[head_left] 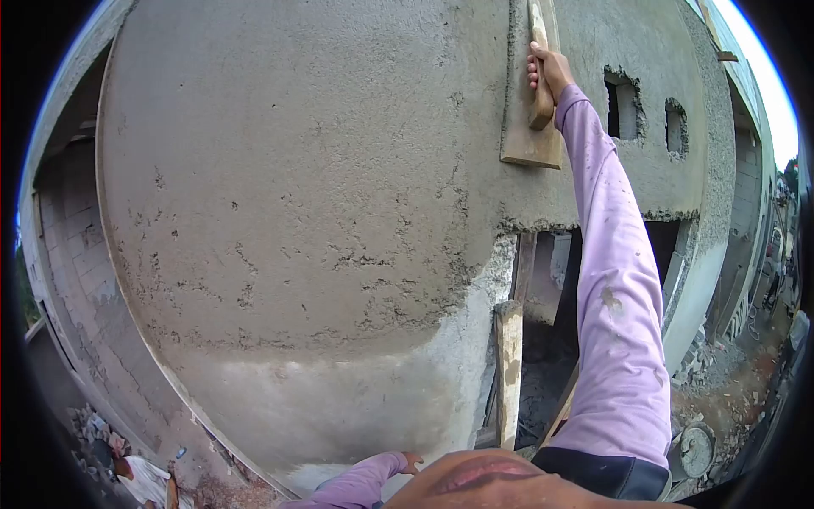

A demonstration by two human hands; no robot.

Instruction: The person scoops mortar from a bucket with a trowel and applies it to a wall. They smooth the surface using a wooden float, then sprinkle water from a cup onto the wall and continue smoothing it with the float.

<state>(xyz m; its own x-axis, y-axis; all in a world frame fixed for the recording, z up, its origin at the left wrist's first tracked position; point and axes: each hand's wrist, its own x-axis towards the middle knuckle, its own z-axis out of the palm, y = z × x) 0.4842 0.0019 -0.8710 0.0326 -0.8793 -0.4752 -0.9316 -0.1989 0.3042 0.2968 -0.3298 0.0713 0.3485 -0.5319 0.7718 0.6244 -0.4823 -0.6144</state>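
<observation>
With its fingers wrapped around the handle, my right hand (pixel 551 72) holds a wooden plastering float (pixel 532 149) flat against the upper wall. The float's top end runs out of view. Rough grey wet plaster (pixel 322 187) covers most of the wall (pixel 339 407), with pits and ragged patches toward its lower edge; below that the surface is paler and smoother. Down at the bottom, my left hand (pixel 413 462) shows only in part beside my face, low in front of the wall. Its fingers are mostly hidden, and I cannot see anything in it.
Under my right arm is a dark doorway opening with an upright wooden plank (pixel 508 373) at its left side. Two small holes, one a square opening (pixel 623 103), pierce the wall at right. A bucket (pixel 695 450) stands lower right amid rubble. Another person (pixel 148 481) is at lower left.
</observation>
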